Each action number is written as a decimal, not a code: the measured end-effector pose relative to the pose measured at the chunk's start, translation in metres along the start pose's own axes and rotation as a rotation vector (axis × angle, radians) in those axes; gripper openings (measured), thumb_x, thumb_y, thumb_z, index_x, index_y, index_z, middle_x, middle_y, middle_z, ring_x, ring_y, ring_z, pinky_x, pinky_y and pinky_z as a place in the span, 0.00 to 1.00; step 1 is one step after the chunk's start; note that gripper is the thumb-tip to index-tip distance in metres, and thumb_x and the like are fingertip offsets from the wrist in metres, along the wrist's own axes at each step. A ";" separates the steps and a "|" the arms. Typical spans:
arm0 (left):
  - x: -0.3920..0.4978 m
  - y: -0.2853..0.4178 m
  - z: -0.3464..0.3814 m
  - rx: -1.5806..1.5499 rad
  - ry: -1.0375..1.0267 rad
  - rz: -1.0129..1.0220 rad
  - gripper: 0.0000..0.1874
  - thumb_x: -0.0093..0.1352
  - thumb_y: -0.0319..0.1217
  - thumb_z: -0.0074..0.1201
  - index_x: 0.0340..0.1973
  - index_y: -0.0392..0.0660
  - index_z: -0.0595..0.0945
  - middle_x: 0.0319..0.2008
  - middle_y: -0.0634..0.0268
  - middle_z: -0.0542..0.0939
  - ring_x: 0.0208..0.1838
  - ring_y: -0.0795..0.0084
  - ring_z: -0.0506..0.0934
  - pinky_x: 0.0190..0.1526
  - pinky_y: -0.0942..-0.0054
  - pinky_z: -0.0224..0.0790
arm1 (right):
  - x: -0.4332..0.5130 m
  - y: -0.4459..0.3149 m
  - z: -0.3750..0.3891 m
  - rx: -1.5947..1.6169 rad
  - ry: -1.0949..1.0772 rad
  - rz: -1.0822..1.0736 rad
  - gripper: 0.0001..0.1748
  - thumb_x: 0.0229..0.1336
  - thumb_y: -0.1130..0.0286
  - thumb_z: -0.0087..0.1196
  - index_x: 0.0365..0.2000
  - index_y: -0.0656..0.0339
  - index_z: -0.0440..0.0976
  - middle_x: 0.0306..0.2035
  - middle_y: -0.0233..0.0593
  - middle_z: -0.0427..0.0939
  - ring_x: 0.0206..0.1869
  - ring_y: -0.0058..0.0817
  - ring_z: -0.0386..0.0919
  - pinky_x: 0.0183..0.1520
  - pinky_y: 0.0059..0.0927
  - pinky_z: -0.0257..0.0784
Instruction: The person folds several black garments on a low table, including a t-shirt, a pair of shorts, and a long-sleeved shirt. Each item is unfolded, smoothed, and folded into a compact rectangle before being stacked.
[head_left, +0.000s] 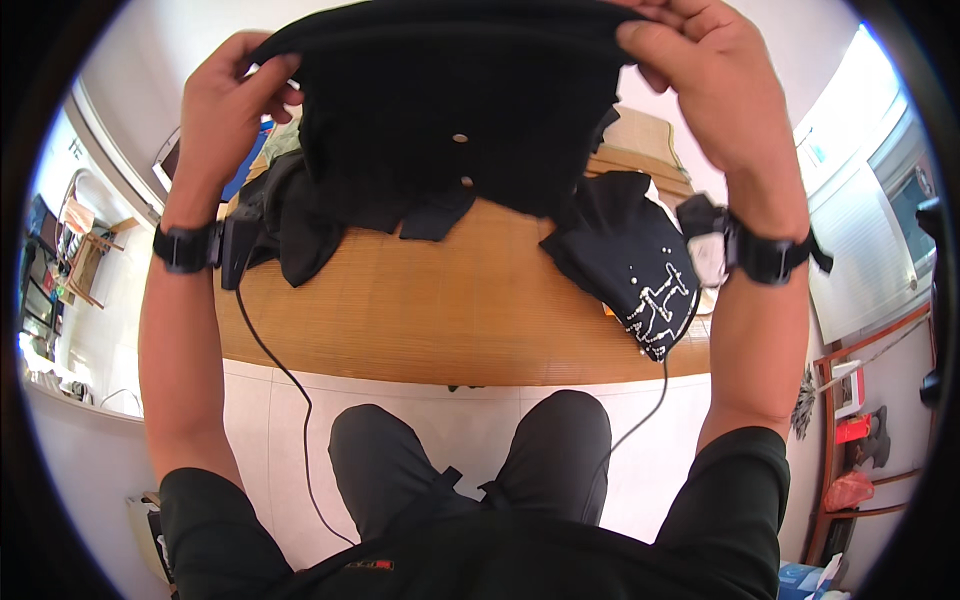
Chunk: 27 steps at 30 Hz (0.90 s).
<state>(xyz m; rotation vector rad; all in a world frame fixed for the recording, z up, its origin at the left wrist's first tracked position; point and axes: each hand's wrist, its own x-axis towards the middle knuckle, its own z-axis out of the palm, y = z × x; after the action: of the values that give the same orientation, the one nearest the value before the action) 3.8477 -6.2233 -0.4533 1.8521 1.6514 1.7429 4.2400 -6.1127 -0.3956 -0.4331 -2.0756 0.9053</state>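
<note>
A black cloth garment (450, 97) is stretched between my two hands, held up in front of me. My left hand (232, 101) pinches its upper left corner between thumb and fingers. At the opposite corner, my right hand (701, 71) grips the cloth the same way. Two small, pale, round spots, possibly buttons, show on the lower middle of the garment. Below and to the left lies dark crumpled clothing (307, 240). On the right is another black garment (615, 240) with a white beaded pattern. Both rest on a brown slatted mat (442, 307).
Black cables (300, 390) hang from devices strapped to both wrists. My knees (562, 450) are just short of the mat's front edge. A blue object (244, 169) lies behind the left clothing. A rack with red items (851, 427) stands far right, a wooden chair (90, 247) far left.
</note>
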 end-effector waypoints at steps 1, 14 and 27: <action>-0.010 -0.010 -0.001 -0.017 -0.009 0.015 0.11 0.80 0.29 0.62 0.52 0.35 0.86 0.38 0.62 0.89 0.37 0.76 0.88 0.38 0.76 0.81 | -0.015 0.000 0.013 -0.067 0.002 -0.001 0.17 0.70 0.81 0.57 0.57 0.66 0.81 0.49 0.41 0.85 0.42 0.30 0.84 0.45 0.29 0.82; -0.276 -0.214 -0.010 0.346 -0.214 -0.370 0.21 0.69 0.16 0.56 0.58 0.38 0.87 0.52 0.57 0.88 0.48 0.67 0.87 0.54 0.67 0.82 | -0.254 0.128 0.286 -0.286 -0.334 -0.020 0.19 0.58 0.80 0.59 0.51 0.64 0.79 0.57 0.47 0.81 0.53 0.45 0.78 0.52 0.38 0.80; -0.313 -0.086 0.064 0.050 -0.112 -0.947 0.16 0.78 0.40 0.69 0.36 0.39 0.85 0.30 0.63 0.88 0.28 0.79 0.83 0.31 0.78 0.76 | -0.224 0.173 0.209 -0.502 -0.222 -0.122 0.23 0.66 0.66 0.66 0.59 0.64 0.82 0.64 0.44 0.80 0.68 0.49 0.77 0.69 0.50 0.77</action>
<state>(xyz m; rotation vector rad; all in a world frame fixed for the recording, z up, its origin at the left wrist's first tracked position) 3.9228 -6.3803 -0.7351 0.8557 2.0238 1.1510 4.2099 -6.2167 -0.7301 -0.4735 -2.5064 0.3627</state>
